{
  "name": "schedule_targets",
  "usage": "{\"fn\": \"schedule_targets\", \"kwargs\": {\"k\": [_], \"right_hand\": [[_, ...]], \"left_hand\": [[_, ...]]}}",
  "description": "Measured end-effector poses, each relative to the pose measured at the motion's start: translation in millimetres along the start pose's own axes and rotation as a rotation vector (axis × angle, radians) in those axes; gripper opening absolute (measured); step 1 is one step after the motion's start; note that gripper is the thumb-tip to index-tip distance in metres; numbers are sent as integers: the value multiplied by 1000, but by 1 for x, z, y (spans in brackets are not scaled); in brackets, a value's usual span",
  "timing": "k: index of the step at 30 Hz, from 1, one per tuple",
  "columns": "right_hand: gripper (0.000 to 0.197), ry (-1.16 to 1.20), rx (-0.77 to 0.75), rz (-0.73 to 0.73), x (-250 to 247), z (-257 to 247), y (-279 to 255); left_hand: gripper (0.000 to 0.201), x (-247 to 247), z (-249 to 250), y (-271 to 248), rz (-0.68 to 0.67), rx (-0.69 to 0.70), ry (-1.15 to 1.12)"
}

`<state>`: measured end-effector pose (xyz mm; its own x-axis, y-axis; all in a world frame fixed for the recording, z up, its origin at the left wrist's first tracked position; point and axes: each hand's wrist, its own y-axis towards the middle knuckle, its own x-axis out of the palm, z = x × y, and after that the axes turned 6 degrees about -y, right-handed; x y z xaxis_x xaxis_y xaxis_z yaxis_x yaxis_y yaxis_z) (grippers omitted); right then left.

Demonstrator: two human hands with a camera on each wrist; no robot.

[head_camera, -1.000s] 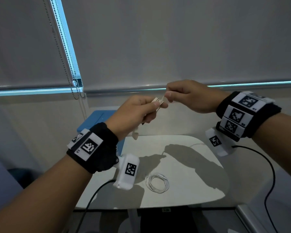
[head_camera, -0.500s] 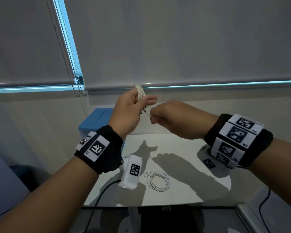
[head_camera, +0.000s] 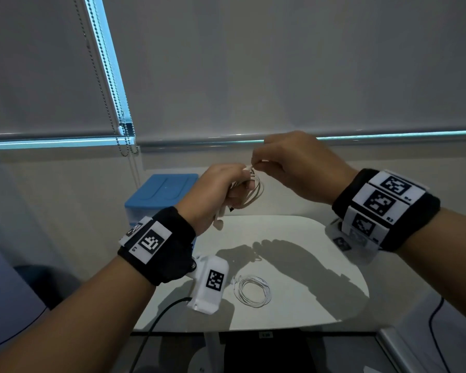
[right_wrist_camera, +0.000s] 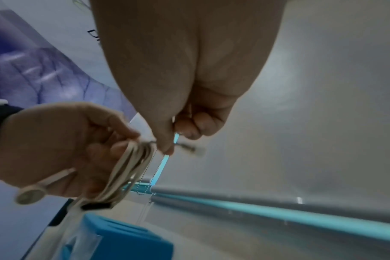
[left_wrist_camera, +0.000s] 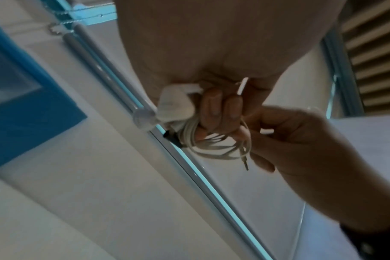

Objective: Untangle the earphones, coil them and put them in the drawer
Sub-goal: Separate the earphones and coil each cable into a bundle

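Observation:
Both hands are raised above the white table (head_camera: 320, 292). My left hand (head_camera: 221, 189) (left_wrist_camera: 211, 112) (right_wrist_camera: 62, 144) grips white earphones (head_camera: 254, 189) (left_wrist_camera: 214, 149) (right_wrist_camera: 131, 168) wound in loops around its fingers; an earbud (head_camera: 219, 224) (right_wrist_camera: 30, 194) dangles below the palm. My right hand (head_camera: 293, 168) (right_wrist_camera: 174, 140) (left_wrist_camera: 289, 140) pinches the cable's end by the jack plug (left_wrist_camera: 245, 161) (right_wrist_camera: 189, 148), right at the coil. A second coiled white earphone (head_camera: 253, 290) lies on the table. The blue-topped drawer unit (head_camera: 162, 192) (right_wrist_camera: 122, 239) stands behind the left hand.
Roller blinds with a bead chain (head_camera: 111, 84) cover the window behind the table. Black cables (head_camera: 156, 319) run from the wrist cameras down past the table's front edge. A dark object (head_camera: 264, 351) sits below the table's near side.
My right hand has moved up and over the left hand, carrying the cable end round the coil. The left hand has dropped slightly and turned, and the loops now hang to its right.

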<state>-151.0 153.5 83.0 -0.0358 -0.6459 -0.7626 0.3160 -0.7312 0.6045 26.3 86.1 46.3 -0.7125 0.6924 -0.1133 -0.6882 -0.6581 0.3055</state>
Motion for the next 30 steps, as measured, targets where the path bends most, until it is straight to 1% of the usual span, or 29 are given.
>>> {"fn": "schedule_targets", "kwargs": {"k": [2, 4, 5, 7, 8, 10, 13, 16, 21, 27, 30], "right_hand": [[10, 261, 155, 65, 10, -2, -4], [10, 564, 339, 74, 20, -8, -6], [11, 716, 421, 72, 23, -13, -6], [20, 1083, 561, 75, 27, -22, -8], [24, 1243, 602, 76, 27, -26, -8], [24, 1404, 600, 59, 27, -28, -11], [19, 1474, 504, 14, 30, -30, -15], [21, 1468, 496, 30, 34, -29, -16], [12, 1412, 633, 57, 42, -26, -16], [13, 1360, 756, 113, 46, -22, -13], [11, 1352, 798, 116, 47, -21, -14]], "left_hand": [[25, 0, 2, -2, -17, 8, -79], [25, 0, 0, -2, -28, 21, -160], [26, 0, -1, -2, -35, 26, -198], [28, -2, -3, -1, -29, 32, -243], [28, -3, -4, -1, -23, 36, -253], [28, -5, -4, -1, -24, 49, -276], [33, -7, -4, -2, -31, 67, -290], [29, -10, -7, -1, 7, 80, -259], [25, -11, -12, 0, 90, 81, -242], [25, -15, -15, 2, 194, 116, -213], [17, -16, -14, 1, 208, 123, -216]]}}
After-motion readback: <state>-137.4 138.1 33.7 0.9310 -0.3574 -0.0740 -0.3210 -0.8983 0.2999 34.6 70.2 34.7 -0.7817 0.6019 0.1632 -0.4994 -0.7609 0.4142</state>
